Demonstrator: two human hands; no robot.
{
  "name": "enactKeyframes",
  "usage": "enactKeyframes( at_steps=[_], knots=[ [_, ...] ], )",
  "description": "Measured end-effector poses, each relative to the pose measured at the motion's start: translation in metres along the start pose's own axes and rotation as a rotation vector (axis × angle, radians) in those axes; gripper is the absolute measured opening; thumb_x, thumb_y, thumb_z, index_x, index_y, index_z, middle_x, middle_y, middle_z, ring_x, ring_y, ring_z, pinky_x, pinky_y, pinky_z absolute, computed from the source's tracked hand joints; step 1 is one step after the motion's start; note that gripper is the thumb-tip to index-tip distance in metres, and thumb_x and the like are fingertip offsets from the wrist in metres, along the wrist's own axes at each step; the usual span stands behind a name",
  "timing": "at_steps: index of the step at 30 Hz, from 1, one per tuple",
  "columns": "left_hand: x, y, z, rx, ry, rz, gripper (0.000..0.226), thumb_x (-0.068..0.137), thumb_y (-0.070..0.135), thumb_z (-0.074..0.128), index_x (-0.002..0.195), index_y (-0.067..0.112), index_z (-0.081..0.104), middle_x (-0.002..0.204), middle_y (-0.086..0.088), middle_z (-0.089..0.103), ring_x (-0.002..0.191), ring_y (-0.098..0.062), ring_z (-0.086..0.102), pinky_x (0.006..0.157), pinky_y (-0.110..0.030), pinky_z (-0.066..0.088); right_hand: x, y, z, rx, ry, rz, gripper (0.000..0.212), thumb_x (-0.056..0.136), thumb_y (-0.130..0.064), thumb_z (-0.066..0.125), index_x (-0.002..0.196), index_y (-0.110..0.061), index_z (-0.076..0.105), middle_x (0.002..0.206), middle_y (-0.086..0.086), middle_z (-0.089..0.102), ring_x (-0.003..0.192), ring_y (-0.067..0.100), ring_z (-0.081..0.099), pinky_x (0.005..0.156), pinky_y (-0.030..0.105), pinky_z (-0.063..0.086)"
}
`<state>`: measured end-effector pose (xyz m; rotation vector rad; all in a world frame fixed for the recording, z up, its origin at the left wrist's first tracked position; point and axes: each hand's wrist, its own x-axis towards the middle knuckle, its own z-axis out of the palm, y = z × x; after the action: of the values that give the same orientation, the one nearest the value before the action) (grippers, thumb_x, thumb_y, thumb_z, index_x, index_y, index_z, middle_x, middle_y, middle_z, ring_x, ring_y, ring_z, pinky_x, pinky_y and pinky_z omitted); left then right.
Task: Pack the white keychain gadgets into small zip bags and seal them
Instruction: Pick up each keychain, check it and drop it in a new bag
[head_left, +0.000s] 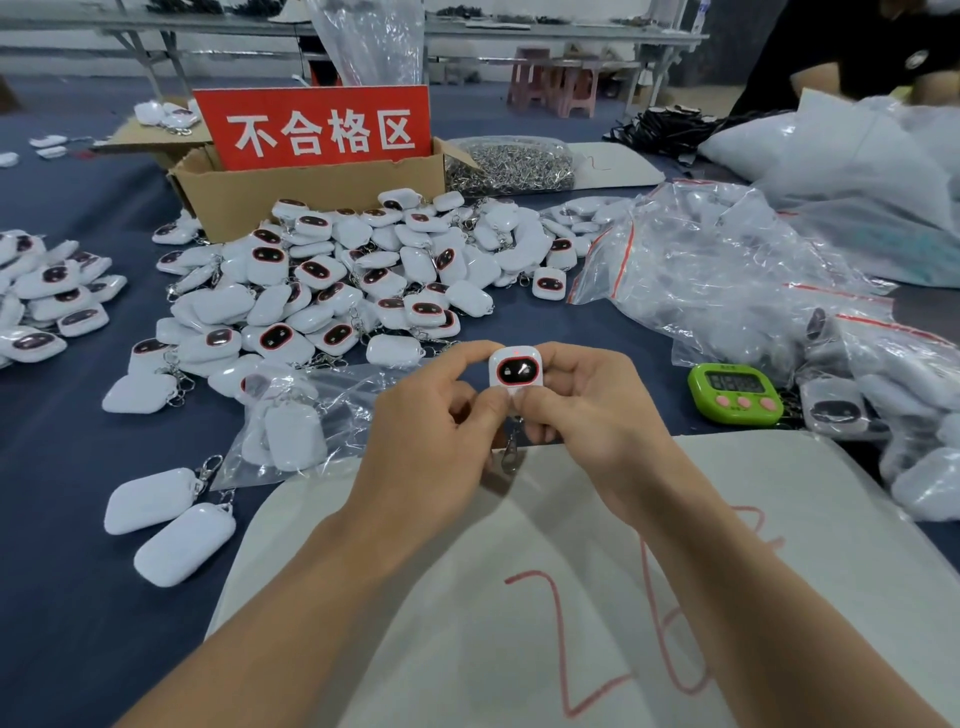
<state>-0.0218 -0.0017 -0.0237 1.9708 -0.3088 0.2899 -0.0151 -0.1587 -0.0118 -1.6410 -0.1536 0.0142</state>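
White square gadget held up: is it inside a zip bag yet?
No, the left hand and right hand pinch the white square gadget bare.

Fingers (540, 404) hide the lower edge of the white gadget (516, 370).

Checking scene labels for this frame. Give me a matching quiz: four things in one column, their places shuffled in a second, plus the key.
Things
1. green timer
2. red sign
3. gadget with the lit screen
4. bag of metal rings

Places
A. pinched between the left hand and the right hand
B. standing in the cardboard box
C. on the table, right of both hands
D. by the box's right end

Pairs: 1-C, 2-B, 3-A, 4-D
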Motion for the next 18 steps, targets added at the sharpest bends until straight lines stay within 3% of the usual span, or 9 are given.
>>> enactKeyframes(
  at_steps=[8, 13, 16, 18],
  knots=[
    [-0.0004, 0.0007, 0.0019, 0.013, 0.03, -0.005, 0.018, 0.094, 0.027, 0.065, 0.109, 0.037, 0.067, 0.056, -0.002, 0.065, 0.054, -0.027, 0.062, 0.061, -0.046, 0.053, -0.0021, -0.0022, 0.0002, -0.055, 0.024, 0.017, 0.015, 0.077, -0.021, 0.068, 0.086, -0.028, 0.077, 0.063, -0.005, 0.069, 0.052, 0.007, 0.054, 0.055, 0.016, 0.047],
    [-0.0022, 0.0028, 0.0005, 0.018, 0.115, 0.015, 0.009, 0.092, 0.037, 0.063, 0.099, 0.042, 0.065, 0.057, -0.001, 0.063, 0.052, -0.024, 0.059, 0.056, -0.041, 0.051, -0.0021, -0.0029, -0.0007, -0.123, 0.174, -0.057, 0.01, 0.077, -0.022, 0.079, 0.088, -0.023, 0.078, 0.076, -0.001, 0.078, 0.065, 0.01, 0.064, 0.067, 0.031, 0.053],
    [-0.002, 0.0023, 0.0009, 0.141, 0.159, 0.047, 0.013, 0.09, 0.027, 0.073, 0.092, 0.039, 0.068, 0.056, 0.009, 0.061, 0.051, -0.012, 0.053, 0.051, -0.018, 0.041, 0.001, -0.002, -0.0063, -0.149, 0.275, -0.135, 0.015, 0.079, -0.009, 0.085, 0.082, -0.022, 0.078, 0.076, 0.0, 0.077, 0.067, 0.016, 0.067, 0.067, 0.033, 0.056],
    [-0.0026, 0.0031, 0.0014, 0.196, 0.189, 0.032, 0.017, 0.086, 0.023, 0.078, 0.089, 0.038, 0.071, 0.061, 0.013, 0.063, 0.057, -0.01, 0.057, 0.055, -0.015, 0.042, 0.0004, -0.0017, -0.0069, -0.178, 0.294, -0.189, 0.02, 0.079, -0.007, 0.082, 0.082, -0.027, 0.079, 0.074, 0.001, 0.076, 0.065, 0.019, 0.065, 0.063, 0.037, 0.055]
  ],
)
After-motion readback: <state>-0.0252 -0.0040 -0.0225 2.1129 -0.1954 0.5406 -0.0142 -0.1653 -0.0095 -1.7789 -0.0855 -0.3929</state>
